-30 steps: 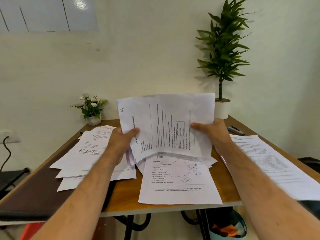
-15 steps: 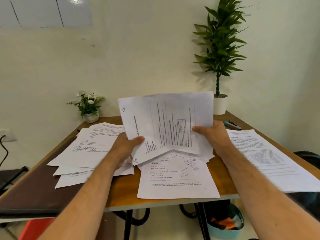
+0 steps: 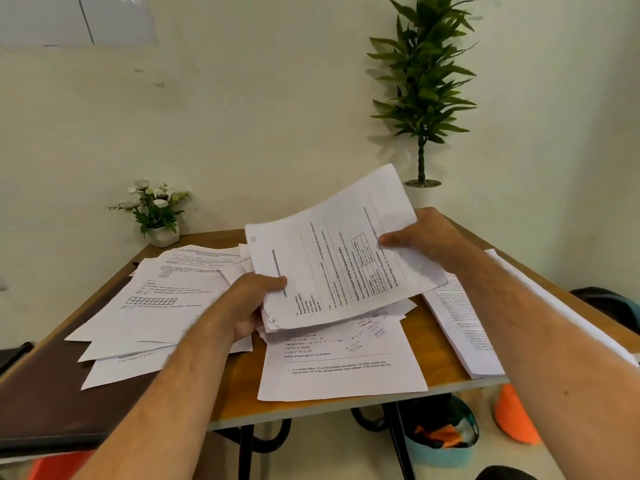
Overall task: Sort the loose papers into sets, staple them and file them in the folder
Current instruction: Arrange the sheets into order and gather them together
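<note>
We're reading very little here; most print is too small or blurred. Top sheet (image 3: 343, 258) of the held bundle is showing a handwritten "15" in its upper left corner, w/ a small boxed table and sideways lines we're not making out. Sheet at the front edge (image 3: 341, 372) of the counter is carrying maths lines: "Hence present age of ... is 32 years", then approx. "In a certain office, 1/3 of the workers are women, 1/2 of the women are married...", plus blue pen notes, illegible. Left pile's top sheet (image 3: 159, 292) is showing a grid of boxes, text unreadable. Right stack (image 3: 460, 327): print too blurred.
</note>
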The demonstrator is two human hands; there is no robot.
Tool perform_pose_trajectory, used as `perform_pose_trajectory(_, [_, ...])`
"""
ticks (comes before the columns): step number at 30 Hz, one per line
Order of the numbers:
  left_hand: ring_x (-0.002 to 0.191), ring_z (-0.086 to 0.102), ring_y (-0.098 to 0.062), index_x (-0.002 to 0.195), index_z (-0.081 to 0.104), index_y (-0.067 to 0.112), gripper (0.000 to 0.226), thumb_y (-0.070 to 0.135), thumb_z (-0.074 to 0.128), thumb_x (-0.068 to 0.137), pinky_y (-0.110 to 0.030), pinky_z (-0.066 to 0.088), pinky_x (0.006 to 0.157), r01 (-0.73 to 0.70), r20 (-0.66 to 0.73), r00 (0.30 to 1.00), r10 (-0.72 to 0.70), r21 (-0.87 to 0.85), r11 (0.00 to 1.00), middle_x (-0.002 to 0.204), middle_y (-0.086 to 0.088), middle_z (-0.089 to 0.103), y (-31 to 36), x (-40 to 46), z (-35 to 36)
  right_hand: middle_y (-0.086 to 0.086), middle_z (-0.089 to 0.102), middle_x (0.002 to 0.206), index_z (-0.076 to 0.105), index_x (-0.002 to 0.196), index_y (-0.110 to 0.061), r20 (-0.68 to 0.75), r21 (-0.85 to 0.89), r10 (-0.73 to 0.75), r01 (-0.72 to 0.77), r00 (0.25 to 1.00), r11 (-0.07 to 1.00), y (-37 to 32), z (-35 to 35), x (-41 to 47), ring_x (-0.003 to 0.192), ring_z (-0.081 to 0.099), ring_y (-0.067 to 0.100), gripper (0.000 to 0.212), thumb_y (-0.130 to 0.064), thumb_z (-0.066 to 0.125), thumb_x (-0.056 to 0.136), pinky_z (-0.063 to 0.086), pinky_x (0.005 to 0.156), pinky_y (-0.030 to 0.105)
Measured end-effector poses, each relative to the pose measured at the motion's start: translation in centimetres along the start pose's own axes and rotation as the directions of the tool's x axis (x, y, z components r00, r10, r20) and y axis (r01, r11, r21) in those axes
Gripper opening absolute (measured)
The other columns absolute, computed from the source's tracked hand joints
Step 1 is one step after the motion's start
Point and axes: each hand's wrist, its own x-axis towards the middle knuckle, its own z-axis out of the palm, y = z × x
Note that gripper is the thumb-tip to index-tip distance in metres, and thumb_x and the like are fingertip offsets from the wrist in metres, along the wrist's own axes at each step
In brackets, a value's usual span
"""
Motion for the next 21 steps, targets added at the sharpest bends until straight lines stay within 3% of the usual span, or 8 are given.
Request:
perform_pose_trajectory(5, [0.107, 0.070, -0.038, 0.117, 0.063, 0.012, 0.027, -0.004, 0.057, 0.096, -0.053, 0.059, 0.087, 0.081, 0.032, 0.997, -0.077, -0.124, 0.989, 0.115, -0.016, 0.074, -0.3, 0.4, -0.8, 0.002, 0.072, 0.093, 0.067, 0.105, -0.008, -0.029, -0.116, 0.041, -0.044, 0.999, 0.992, 1.3, -0.2, 1.6, 0.080, 0.068, 0.018, 0.045, -0.027, 0.090, 0.071, 0.049, 0.058, 0.028])
perform_pose_trajectory(11, [0.106, 0.069, -0.038, 0.113, 0.063, 0.008, 0.024, -0.006, 0.060, 0.094, -0.052, 0.061, 0.073, 0.076, -0.035, 0.996, -0.081, -0.134, 0.988, 0.112, -0.018, 0.073, -0.5, 1.6, -0.2, -0.003, 0.065, 0.091, 0.064, 0.106, -0.011, -0.023, -0.142, 0.070, -0.073, 0.997, 0.987, 2.1, 0.0, 3.4, 0.078, 0.061, 0.012, 0.045, -0.024, 0.089, 0.071, 0.047, 0.059, 0.026])
perform_pose_trajectory(14, [0.106, 0.069, -0.038, 0.118, 0.062, 0.006, 0.025, -0.003, 0.062, 0.094, -0.054, 0.059, 0.087, 0.079, -0.096, 0.991, -0.089, -0.100, 0.992, 0.112, -0.018, 0.073, -0.5, 2.3, 0.6, 0.000, 0.068, 0.101, 0.066, 0.108, -0.011, 0.005, -0.134, 0.071, -0.070, 0.997, 0.988, 2.8, 0.2, 4.3, 0.085, 0.062, 0.016, 0.042, -0.022, 0.087, 0.074, 0.047, 0.064, 0.026])
perform_pose_trajectory(18, [0.107, 0.067, -0.041, 0.127, 0.058, 0.003, 0.035, -0.004, 0.063, 0.093, -0.056, 0.057, 0.091, 0.064, -0.161, 0.984, -0.077, -0.087, 0.994, 0.119, -0.021, 0.069, -1.0, 3.6, 1.3, -0.001, 0.071, 0.099, 0.067, 0.106, -0.013, 0.008, -0.109, 0.089, -0.088, 0.996, 0.990, 4.2, 0.6, 5.5, 0.090, 0.068, 0.018, 0.040, -0.044, 0.079, 0.082, 0.052, 0.075, 0.032])
perform_pose_trajectory(21, [0.111, 0.066, -0.041, 0.131, 0.058, 0.005, 0.040, -0.004, 0.064, 0.092, -0.057, 0.050, 0.102, 0.035, -0.192, 0.980, -0.048, -0.072, 0.997, 0.123, -0.019, 0.068, -1.6, 4.4, 1.6, 0.000, 0.069, 0.088, 0.065, 0.091, -0.015, -0.138, -0.143, 0.126, -0.145, 0.982, 0.979, 5.7, -0.2, 7.4, 0.076, 0.067, 0.014, 0.042, -0.057, 0.066, 0.088, 0.051, 0.064, 0.026])
